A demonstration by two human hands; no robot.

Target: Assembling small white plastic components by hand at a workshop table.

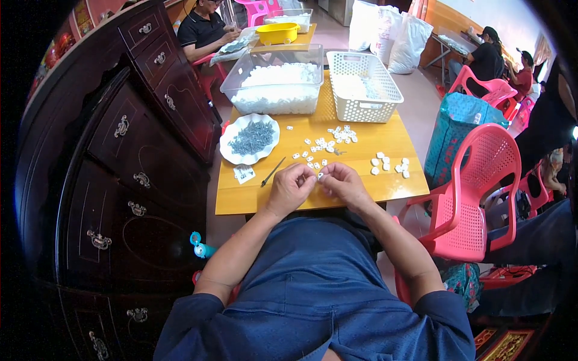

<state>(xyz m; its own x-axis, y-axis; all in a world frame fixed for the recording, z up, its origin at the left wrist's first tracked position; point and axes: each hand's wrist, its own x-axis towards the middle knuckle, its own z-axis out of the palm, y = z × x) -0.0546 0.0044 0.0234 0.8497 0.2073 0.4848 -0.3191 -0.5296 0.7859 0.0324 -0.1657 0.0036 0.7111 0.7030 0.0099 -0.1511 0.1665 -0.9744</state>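
Note:
My left hand (292,188) and my right hand (345,186) meet over the table's near edge, thumbs and fingertips pinched together. A small white plastic piece (320,175) shows at the right fingertips. Whatever the left fingers pinch is hidden. Just beyond lie loose white two-holed pieces (325,145), scattered and partly heaped. Several rounded white pieces (385,160) sit to the right of them. Left of my left hand rests a thin dark rod-shaped tool (273,172). A white scalloped plate (226,147) holds a pile of small grey screw-like parts (253,138).
Across the wooden table (385,189) stand a clear bin (274,108) of white pieces and a white perforated basket (367,112). A dark cabinet (120,180) flanks the left; a pink chair (475,192) and teal bag (451,138) the right. Other people sit beyond.

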